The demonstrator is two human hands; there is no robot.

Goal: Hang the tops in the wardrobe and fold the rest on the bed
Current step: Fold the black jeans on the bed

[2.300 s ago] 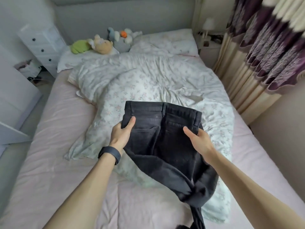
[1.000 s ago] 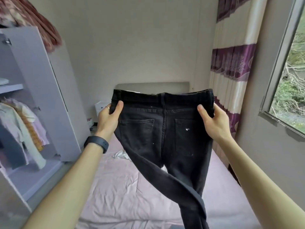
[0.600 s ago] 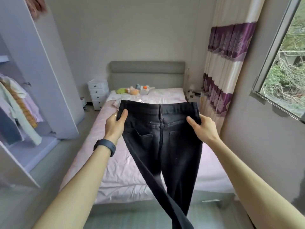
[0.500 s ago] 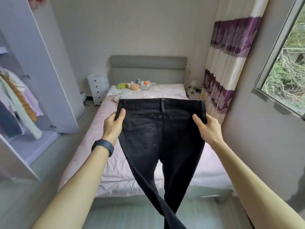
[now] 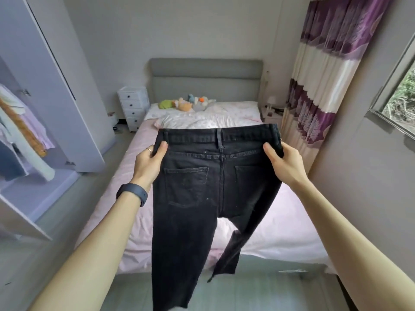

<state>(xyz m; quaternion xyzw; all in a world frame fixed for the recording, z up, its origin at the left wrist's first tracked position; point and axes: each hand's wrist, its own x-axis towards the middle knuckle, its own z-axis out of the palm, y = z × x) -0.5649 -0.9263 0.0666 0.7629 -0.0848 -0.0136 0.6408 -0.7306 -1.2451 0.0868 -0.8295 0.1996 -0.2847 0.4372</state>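
While both arms reach forward, the wardrobe (image 5: 56, 90) stands at nine o'clock of the view with its door swung out. Several tops (image 5: 27, 140) hang inside it at the left edge. At eleven o'clock a small white chest of drawers (image 5: 134, 112) sits just beside the head of the bed (image 5: 285, 225). The bed's pink sheet runs up toward twelve o'clock to a grey headboard (image 5: 205, 79), with soft toys (image 5: 186, 103) on the pillows below it.

The left hand (image 5: 148, 163), a dark wristband (image 5: 132, 194) on its wrist, pinches the left end of the waistband of the black jeans (image 5: 197, 198). Its thumb lies on the face of the cloth and the other fingers curl behind it. The jeans hang in the air in the middle of the view, in front of the foot of the bed. Their waistband is level and the back pockets face the camera. One leg reaches down to six o'clock and the other bends toward five o'clock.

At three o'clock of the jeans, the right hand (image 5: 286, 166) grips the other end of the waistband, thumb in front and fingers hidden behind the denim. At two o'clock hangs a purple and cream curtain (image 5: 325, 75), and a window (image 5: 402, 90) shows at the right edge.
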